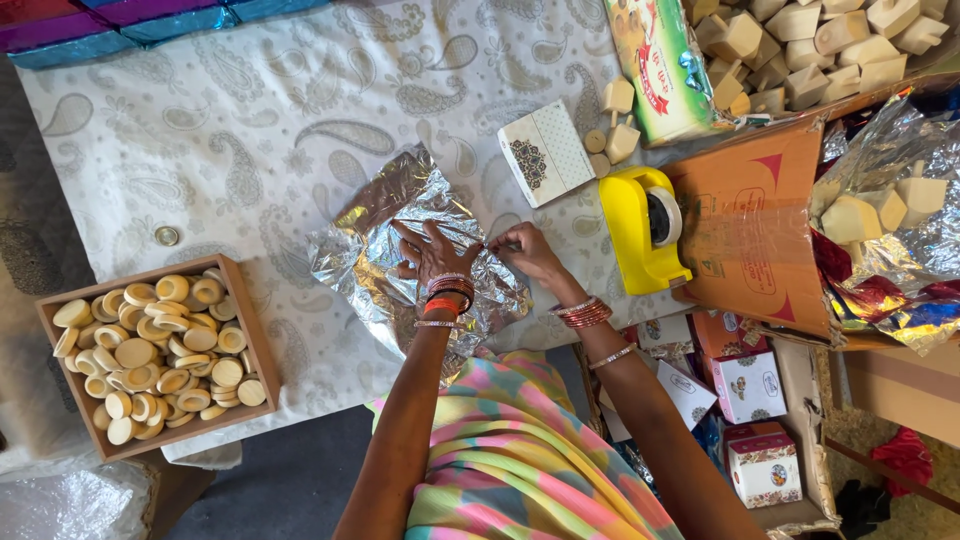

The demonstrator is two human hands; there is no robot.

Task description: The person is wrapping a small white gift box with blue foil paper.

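Head view looks down on a table under a white paisley cloth point(260, 120), with the person's two arms reaching up from the bottom edge. A crinkled silver foil sheet point(370, 250) lies on the cloth at the middle, in front of the person. Left hand point(432, 258) rests flat on the foil, fingers spread wide and pressing it down; bangles ring the wrist. Right hand point(525, 250) sits just beside it at the foil's right edge, fingertips drawn narrow and pinching something small there; whether that is the foil's edge or a bit of tape cannot be told. The two hands nearly touch at the fingertips.

Just right of the right hand stands a yellow tape dispenser point(640, 228), and past that an orange carton flap point(750, 225). A small patterned box point(545, 152) lies above the hands, with a few wooden pieces point(615, 120) near it. More wooden blocks fill a box point(810, 50) at the top right, and others lie on foil point(880, 205) at the far right. At the left, well apart from the hands, a wooden tray point(50, 310) holds a heap of round wooden discs point(155, 355). A small round cap point(167, 236) lies alone on the cloth above the tray. Small printed boxes point(755, 420) sit low on the right, beside the person's striped garment
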